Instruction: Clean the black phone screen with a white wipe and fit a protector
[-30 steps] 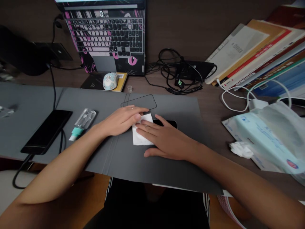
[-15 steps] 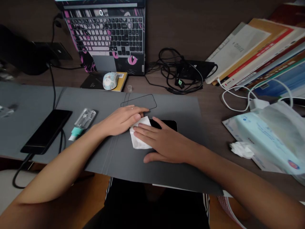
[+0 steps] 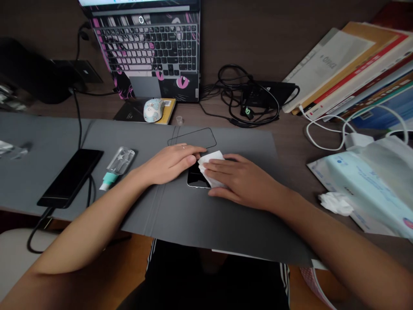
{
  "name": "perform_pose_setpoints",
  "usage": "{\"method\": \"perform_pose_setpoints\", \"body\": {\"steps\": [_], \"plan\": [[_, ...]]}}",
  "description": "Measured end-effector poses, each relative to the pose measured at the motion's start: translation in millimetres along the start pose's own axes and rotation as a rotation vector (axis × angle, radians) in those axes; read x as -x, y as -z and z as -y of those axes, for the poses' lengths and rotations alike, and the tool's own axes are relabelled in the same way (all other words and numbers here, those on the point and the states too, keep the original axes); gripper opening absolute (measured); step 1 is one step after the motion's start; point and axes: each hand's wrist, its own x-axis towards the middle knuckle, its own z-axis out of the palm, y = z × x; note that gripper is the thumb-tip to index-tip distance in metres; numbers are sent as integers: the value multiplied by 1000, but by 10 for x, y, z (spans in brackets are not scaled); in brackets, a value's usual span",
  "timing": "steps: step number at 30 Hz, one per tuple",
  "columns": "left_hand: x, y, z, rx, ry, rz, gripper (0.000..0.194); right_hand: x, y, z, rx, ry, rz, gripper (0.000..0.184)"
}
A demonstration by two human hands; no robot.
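A dark-screened phone (image 3: 196, 177) lies flat on the grey desk mat (image 3: 180, 215), partly covered by my hands. My left hand (image 3: 174, 162) holds its far left corner, the thumb at the left side and the fingers along the far edge; the fingertips are partly hidden. Under the fingers of my right hand (image 3: 243, 178) is a folded white tissue (image 3: 211, 159), pressed onto the phone's screen. Just beyond my left hand lies a thin black-rimmed screen protector or frame (image 3: 211, 131).
To the left are a small clear spray bottle (image 3: 121, 160) with a green collar and a second phone (image 3: 71, 177) on a cable. A laptop (image 3: 148, 51), mouse (image 3: 152, 110) and tangled cables (image 3: 248, 99) stand behind. Books (image 3: 355, 64), a tissue pack (image 3: 364, 176) and a crumpled tissue (image 3: 336, 203) are on the right.
My right hand has slid the tissue rightward over the phone, baring the left end of the screen. My left hand keeps its place. The view has shifted slightly.
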Motion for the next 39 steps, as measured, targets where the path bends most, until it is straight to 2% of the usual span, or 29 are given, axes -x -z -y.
{"method": "perform_pose_setpoints", "body": {"steps": [6,15,20,31,36,39], "plan": [[10,9,0,8,0,16,67,101,101,-178,-33,-24,3,42],[-1,15,-7,5,-13,17,68,194,111,-356,-108,-64,41,32],[-4,10,-5,8,-12,5,67,218,168,-428,-233,-69,91,32],[-33,8,46,-108,116,-226,39,227,274,-439,-422,-88,212,29],[-38,13,60,-167,181,-340,33,223,248,-472,-463,-109,218,30],[-41,13,80,-209,235,-350,32,209,207,-487,-485,-113,197,32]]}}
